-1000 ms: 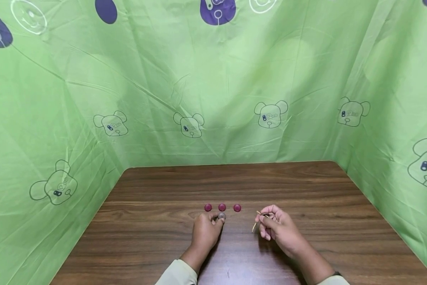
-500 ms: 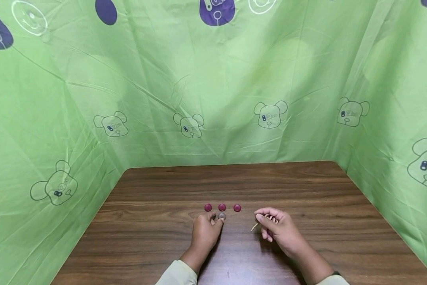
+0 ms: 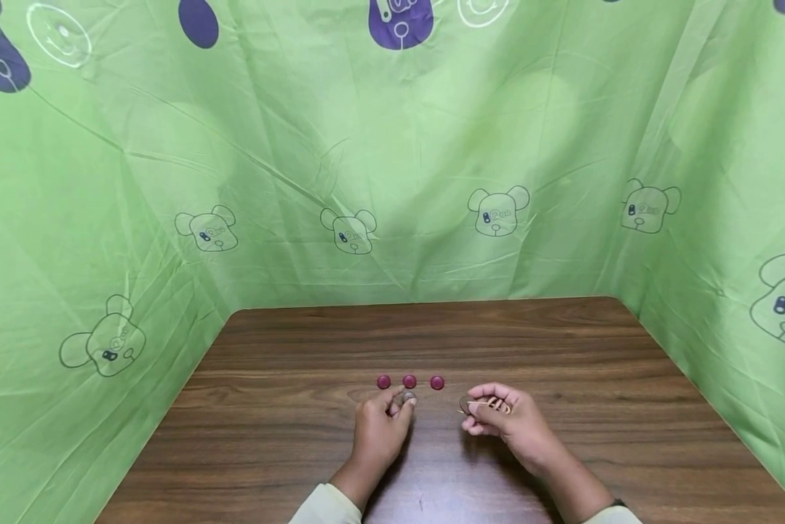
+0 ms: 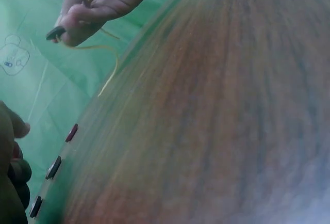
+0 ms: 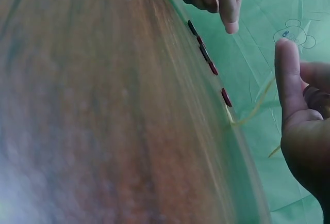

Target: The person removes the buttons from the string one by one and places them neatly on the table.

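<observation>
Three dark red buttons [image 3: 409, 381] lie in a row on the table, and a grey button [image 3: 409, 397] lies below the middle one. My left hand [image 3: 380, 429] is over the grey button, thumb and index near it. Both wrist views show this hand raised above the buttons, its other fingers curled. A second dark button [image 5: 192, 27] lies beside it, mostly hidden by this hand in the head view. My right hand [image 3: 506, 422] pinches a dark round button [image 4: 55, 32] at its fingertips. A thin yellow cord [image 4: 93, 47] hangs from those fingers, partly looped across them.
Brown wood-grain tabletop [image 3: 300, 342] spreads around both hands. Green fabric [image 3: 399, 145] printed with bear faces closes in the back and sides. Both wrist views look low along the table surface.
My right fingers have turned, bringing the pinched button toward the left. The cord now lies gathered across them. My left fingertips have shifted slightly; the three red buttons keep their places.
</observation>
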{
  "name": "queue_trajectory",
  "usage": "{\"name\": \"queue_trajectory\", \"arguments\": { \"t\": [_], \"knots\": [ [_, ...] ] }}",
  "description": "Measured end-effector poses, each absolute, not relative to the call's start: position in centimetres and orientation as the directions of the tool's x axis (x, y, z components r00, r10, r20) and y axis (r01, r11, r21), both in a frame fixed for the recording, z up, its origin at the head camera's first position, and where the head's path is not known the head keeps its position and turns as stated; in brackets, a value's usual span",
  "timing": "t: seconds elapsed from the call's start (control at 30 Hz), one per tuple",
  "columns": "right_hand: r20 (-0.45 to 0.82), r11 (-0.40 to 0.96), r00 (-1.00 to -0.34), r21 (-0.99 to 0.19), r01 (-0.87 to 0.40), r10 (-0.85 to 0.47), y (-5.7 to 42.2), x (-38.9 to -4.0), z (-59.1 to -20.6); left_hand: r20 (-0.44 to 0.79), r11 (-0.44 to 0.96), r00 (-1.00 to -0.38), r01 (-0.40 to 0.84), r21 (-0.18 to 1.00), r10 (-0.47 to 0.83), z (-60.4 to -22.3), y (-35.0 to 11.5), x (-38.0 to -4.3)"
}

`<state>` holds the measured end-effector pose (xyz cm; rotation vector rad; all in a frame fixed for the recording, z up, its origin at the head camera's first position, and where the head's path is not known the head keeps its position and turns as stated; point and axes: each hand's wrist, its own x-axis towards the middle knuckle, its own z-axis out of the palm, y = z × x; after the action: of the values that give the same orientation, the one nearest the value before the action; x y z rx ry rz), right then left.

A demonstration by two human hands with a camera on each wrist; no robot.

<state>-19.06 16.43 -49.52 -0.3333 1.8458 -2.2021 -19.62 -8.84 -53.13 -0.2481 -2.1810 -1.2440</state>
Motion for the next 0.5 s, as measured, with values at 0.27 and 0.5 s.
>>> {"name": "queue_trajectory", "arguments": {
  "t": [0.27,0.5],
  "knots": [
    [-0.006,-0.121,-0.926,-0.991,0.055,-0.377,16.5,-18.8,-49.5,0.602,0.438,-0.799,0.536,0.721,-0.013,-52.9,-8.4,-18.8],
    [0.025,-0.136,-0.908,-0.990,0.036,-0.419,16.2,-18.8,-49.7,0.632,0.330,-0.761,0.640,0.694,0.147,-52.5,-7.8,-17.9]
  ]
}}
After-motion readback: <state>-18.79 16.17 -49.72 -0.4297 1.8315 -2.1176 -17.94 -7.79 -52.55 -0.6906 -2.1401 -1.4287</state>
